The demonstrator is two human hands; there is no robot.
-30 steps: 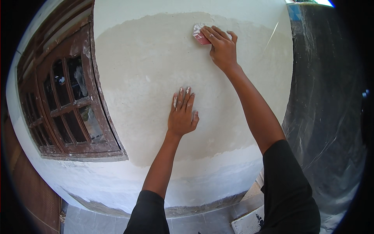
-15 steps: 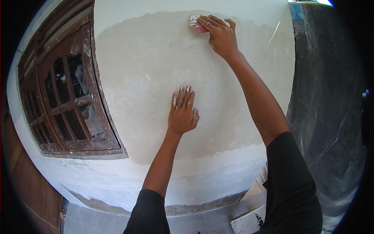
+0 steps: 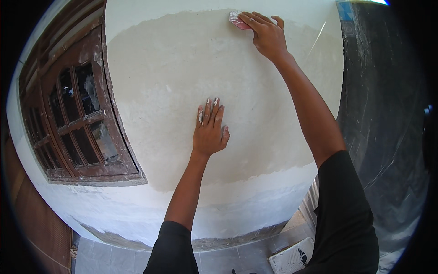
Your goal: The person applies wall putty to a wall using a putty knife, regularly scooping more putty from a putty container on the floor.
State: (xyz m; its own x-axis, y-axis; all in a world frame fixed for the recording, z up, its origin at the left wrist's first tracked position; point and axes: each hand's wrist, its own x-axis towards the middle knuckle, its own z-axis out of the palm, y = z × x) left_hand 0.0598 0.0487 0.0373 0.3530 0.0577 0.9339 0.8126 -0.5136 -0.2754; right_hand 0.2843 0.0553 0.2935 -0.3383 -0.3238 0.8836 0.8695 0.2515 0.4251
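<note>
Right now my right hand (image 3: 267,34) is stretched far up the wall (image 3: 173,77), fingers pressed flat over a small reddish sanding pad (image 3: 237,20) that it pins against the plaster. That pad sits at the very top of the grey, freshly filled patch, right where it meets the whiter painted band above. My left hand (image 3: 210,132) holds nothing; it lies open and flat on the wall, fingers together and pointing up, well below and left of the pad, with white dust on the fingertips.

What could go wrong, as I judge it: the arm is close to full reach, so the pressure on the pad is likely uneven, and it could skid out from under the fingertips and drop toward the tiled floor (image 3: 114,260). Only part of the pad shows past the fingers, so the hold looks shallow. Working on the border, it could also scuff the white band. If the left hand slides on dusty plaster, I lose my brace.

As for the pad itself, its long axis appears to run roughly left to right along the patch edge, tilted a little down to the right, its free end pointing left toward the brown window frame (image 3: 77,114). Its far end is hidden under my fingers.
</note>
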